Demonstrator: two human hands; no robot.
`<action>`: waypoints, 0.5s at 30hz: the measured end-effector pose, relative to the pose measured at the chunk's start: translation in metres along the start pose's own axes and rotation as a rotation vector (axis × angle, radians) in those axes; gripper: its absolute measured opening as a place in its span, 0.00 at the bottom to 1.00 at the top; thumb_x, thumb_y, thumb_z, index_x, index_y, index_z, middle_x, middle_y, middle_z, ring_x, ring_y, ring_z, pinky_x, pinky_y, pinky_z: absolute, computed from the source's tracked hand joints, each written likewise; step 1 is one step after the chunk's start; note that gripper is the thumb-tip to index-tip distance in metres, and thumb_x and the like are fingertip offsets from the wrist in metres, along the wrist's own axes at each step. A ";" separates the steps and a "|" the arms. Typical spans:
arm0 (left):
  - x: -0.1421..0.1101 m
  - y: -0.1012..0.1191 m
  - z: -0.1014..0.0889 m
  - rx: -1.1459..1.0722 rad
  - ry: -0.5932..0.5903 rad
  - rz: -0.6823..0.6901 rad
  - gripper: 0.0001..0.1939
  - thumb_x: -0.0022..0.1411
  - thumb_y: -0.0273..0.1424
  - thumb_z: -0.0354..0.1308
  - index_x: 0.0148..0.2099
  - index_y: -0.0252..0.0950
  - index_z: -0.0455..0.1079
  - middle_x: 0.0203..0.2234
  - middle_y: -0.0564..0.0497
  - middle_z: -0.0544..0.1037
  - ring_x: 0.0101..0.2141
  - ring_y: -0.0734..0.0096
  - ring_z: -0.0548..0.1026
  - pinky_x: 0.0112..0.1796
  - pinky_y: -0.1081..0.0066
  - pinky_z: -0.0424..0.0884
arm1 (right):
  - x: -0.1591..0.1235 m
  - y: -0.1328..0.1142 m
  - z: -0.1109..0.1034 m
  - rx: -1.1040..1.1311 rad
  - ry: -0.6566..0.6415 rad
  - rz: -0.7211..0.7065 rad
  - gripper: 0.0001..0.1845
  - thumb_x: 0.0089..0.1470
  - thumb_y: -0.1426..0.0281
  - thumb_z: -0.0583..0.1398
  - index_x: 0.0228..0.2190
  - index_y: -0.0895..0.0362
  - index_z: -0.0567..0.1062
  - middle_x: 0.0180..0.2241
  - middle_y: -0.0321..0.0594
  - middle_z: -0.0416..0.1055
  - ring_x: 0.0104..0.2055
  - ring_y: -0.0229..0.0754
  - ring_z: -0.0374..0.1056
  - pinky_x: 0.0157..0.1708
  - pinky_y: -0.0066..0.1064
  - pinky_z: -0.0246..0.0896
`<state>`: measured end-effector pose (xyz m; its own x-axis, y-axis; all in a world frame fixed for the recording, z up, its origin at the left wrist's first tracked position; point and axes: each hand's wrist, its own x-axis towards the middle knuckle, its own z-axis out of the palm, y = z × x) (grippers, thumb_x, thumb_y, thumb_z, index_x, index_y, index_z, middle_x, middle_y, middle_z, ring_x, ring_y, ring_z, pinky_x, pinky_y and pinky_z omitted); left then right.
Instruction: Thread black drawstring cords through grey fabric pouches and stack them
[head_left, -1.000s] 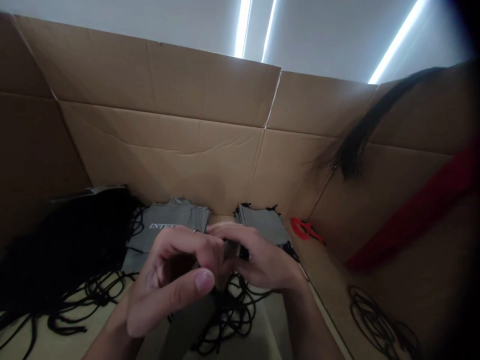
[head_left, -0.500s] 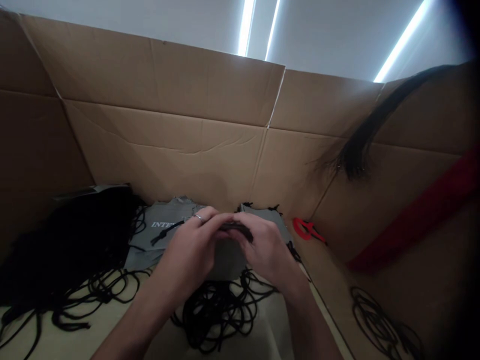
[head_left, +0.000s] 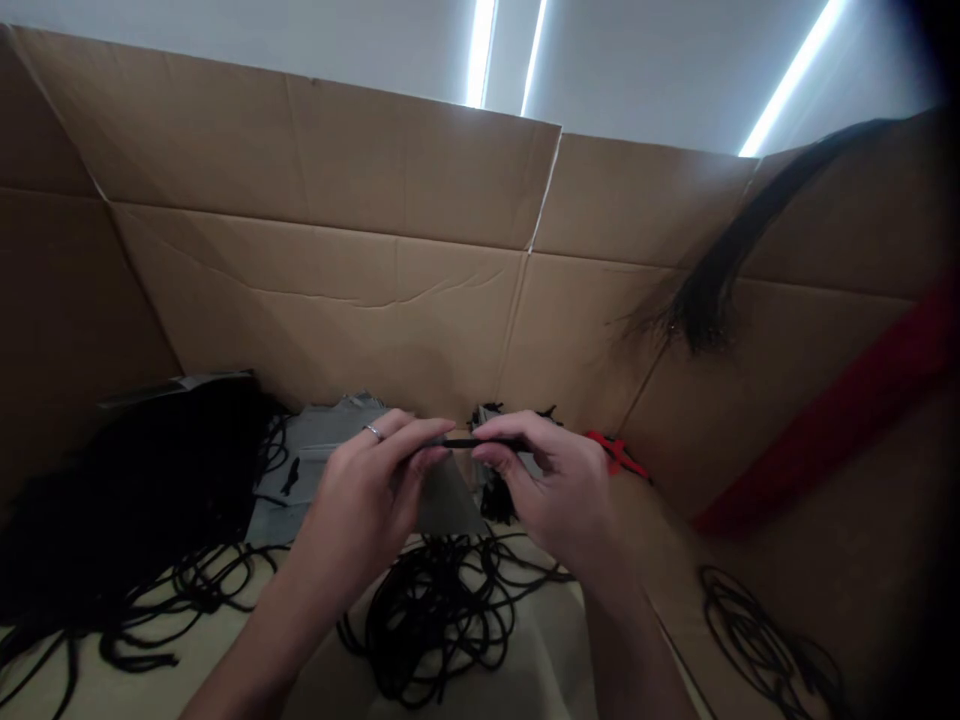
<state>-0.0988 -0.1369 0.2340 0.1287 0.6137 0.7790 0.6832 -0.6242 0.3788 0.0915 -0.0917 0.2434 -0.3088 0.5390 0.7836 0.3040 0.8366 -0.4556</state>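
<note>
The left hand (head_left: 360, 490) and right hand (head_left: 559, 490) are drawing apart, their fingertips now pinching a short black cord (head_left: 472, 443) straight between them rather than bunching it. Just below the hands, a grey fabric bag (head_left: 450, 505) is dangling and a tangle of black cord (head_left: 435, 625) is lying; farther off, stacked grey bags (head_left: 330, 440) are resting against a cardboard wall (head_left: 322, 310), with a red plastic item (head_left: 616, 452) showing past the right hand.
</note>
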 end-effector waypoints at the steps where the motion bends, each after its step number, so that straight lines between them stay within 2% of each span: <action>1: 0.000 0.000 -0.002 0.002 0.004 -0.002 0.11 0.74 0.24 0.57 0.52 0.37 0.78 0.37 0.49 0.81 0.34 0.69 0.79 0.36 0.71 0.72 | 0.000 0.000 -0.003 -0.005 0.008 -0.006 0.05 0.64 0.73 0.66 0.39 0.51 0.82 0.36 0.35 0.84 0.36 0.39 0.79 0.40 0.30 0.74; 5: 0.001 0.000 -0.005 -0.004 -0.003 0.024 0.09 0.74 0.22 0.55 0.48 0.36 0.77 0.36 0.49 0.81 0.35 0.69 0.79 0.35 0.72 0.71 | -0.001 0.002 -0.010 0.003 0.020 -0.002 0.05 0.63 0.73 0.66 0.38 0.51 0.82 0.36 0.34 0.84 0.36 0.38 0.79 0.39 0.29 0.73; 10: 0.001 0.000 -0.003 0.002 0.001 0.039 0.09 0.74 0.22 0.56 0.49 0.36 0.76 0.37 0.50 0.82 0.35 0.70 0.79 0.36 0.72 0.72 | -0.003 0.003 -0.013 0.028 0.052 0.070 0.05 0.63 0.72 0.67 0.40 0.51 0.82 0.37 0.33 0.83 0.36 0.37 0.79 0.37 0.28 0.73; 15: 0.000 -0.001 -0.003 0.024 0.002 0.025 0.09 0.74 0.23 0.56 0.49 0.37 0.76 0.39 0.49 0.83 0.37 0.68 0.81 0.38 0.71 0.74 | -0.002 0.002 -0.017 -0.029 0.093 0.044 0.04 0.64 0.72 0.67 0.37 0.51 0.82 0.34 0.32 0.83 0.31 0.36 0.77 0.33 0.27 0.69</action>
<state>-0.1017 -0.1374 0.2350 0.1446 0.5970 0.7891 0.6966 -0.6278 0.3473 0.1086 -0.0928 0.2479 -0.2099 0.5629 0.7994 0.3418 0.8083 -0.4794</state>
